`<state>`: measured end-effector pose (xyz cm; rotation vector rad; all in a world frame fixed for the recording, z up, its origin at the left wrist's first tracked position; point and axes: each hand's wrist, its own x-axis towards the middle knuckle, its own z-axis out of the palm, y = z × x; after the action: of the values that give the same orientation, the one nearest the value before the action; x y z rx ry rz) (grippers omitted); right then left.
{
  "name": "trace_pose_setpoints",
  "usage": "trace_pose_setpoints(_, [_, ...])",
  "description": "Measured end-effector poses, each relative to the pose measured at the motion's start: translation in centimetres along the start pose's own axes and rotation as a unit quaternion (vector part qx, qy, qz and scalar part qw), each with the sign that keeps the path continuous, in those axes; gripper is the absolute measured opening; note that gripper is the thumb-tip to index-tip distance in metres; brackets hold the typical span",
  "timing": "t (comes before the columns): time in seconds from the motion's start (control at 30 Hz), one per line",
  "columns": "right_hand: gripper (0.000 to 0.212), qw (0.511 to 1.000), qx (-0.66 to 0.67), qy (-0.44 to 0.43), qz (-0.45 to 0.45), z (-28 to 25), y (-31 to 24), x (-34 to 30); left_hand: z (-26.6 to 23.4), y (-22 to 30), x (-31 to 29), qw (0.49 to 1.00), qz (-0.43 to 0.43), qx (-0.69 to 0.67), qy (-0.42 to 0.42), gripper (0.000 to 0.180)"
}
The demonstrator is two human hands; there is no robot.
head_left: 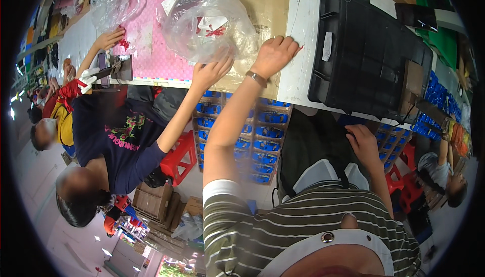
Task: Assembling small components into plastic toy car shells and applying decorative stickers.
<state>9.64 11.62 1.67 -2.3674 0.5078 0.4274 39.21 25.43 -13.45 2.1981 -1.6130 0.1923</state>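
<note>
My left hand (275, 55), with a band round its wrist, is on the white part of the tabletop (298, 82). Its fingers are curled closed, and a tiny red piece (301, 48) shows at their right edge; whether they pinch it is hidden. Just left of this hand lies a clear plastic bag (237, 17) with red pieces (216, 32) and white paper (212, 23) in it. Low beside the table edge, near my lap, my right hand (361, 143) is open, its fingers apart and nothing visible in them.
A black plastic crate (374, 55) stands on the table at right. On my left a co-worker's hand (214, 72) touches the bag; their other hand (110, 39) is near red pieces (124, 43) on a pink sheet (139, 57). Blue items in cartons (265, 145) stand below the table.
</note>
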Motion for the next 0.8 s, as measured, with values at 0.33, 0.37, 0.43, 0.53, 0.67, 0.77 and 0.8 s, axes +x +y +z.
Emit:
trace_pose_setpoints(0.33, [0.02, 1.0, -0.014, -0.011, -0.018, 0.7, 0.7, 0.0, 0.6, 0.6, 1.5, 0.772, -0.514, -0.343, 0.15, 0.035])
trace_pose_setpoints(0.37, [0.02, 1.0, -0.006, -0.013, -0.018, 0.9, 0.9, 0.0, -0.4, 0.8, 1.7, 0.666, -0.552, -0.49, 0.111, 0.03])
trace_pose_setpoints(0.43, [0.02, 0.999, 0.005, -0.025, -0.019, 1.0, 0.3, 0.3, -3.9, 1.1, 1.2, 0.299, -0.448, -0.835, 0.115, 0.025])
trace_pose_setpoints(0.53, [0.02, 0.999, 0.003, -0.034, -0.026, 0.6, -0.9, 1.2, -10.3, 0.2, -1.5, 0.123, -0.353, -0.909, 0.184, 0.036])
trace_pose_setpoints(0.67, [0.019, 0.999, -0.019, -0.017, -0.046, 0.6, -2.3, 2.4, -17.1, -8.5, -7.9, 0.273, -0.368, -0.851, 0.257, 0.036])
trace_pose_setpoints(0.77, [0.02, 0.998, -0.015, -0.043, -0.039, 0.7, -2.2, 3.1, -20.4, -18.7, -11.5, 0.23, -0.45, -0.779, 0.371, 0.033])
trace_pose_setpoints(0.8, [0.02, 0.998, -0.022, -0.046, -0.039, 0.8, -2.1, 3.2, -19.5, -22.6, -13.3, 0.243, -0.478, -0.734, 0.418, 0.031])
